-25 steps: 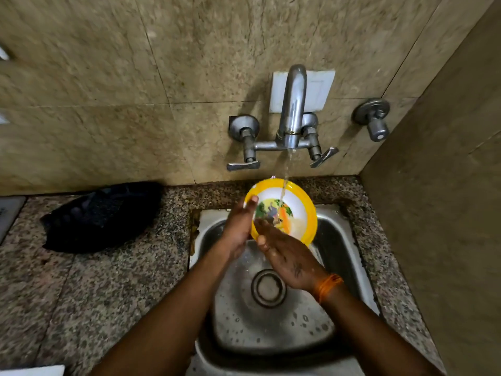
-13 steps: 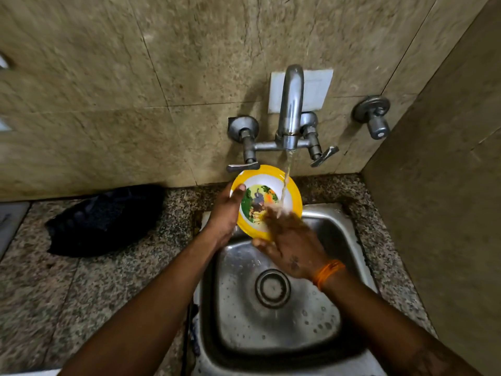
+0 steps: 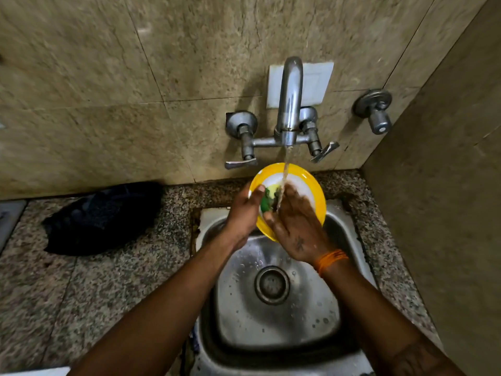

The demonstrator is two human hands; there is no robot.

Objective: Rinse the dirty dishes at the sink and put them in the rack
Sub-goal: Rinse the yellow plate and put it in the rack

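— Over the sink [image 3: 273, 318], what have the two hands got?
— One plate [image 3: 314, 196], yellow-rimmed with a white centre and a coloured picture, tilted up under the tap [image 3: 289, 104]. The left hand [image 3: 242, 215] grips its left edge, thumb on the rim and fingers curled behind. The right hand [image 3: 294, 226] lies flat on the plate's face, fingers straight and holding nothing, an orange thread [image 3: 330, 260] round that wrist.
— Is water running?
— One thin stream [image 3: 284, 175] falls from the spout onto the plate, just by the right fingers.
— How many handles?
— Two levers on the tap, plus one separate valve [image 3: 375, 111] on the wall to the right.
— What else is around?
— One dark cloth [image 3: 100, 217] bundled on the speckled worktop [image 3: 89, 289], well left of the sink. One drain [image 3: 272, 284] sits in the basin, with droplets around it. The hands hide most of the plate's picture.
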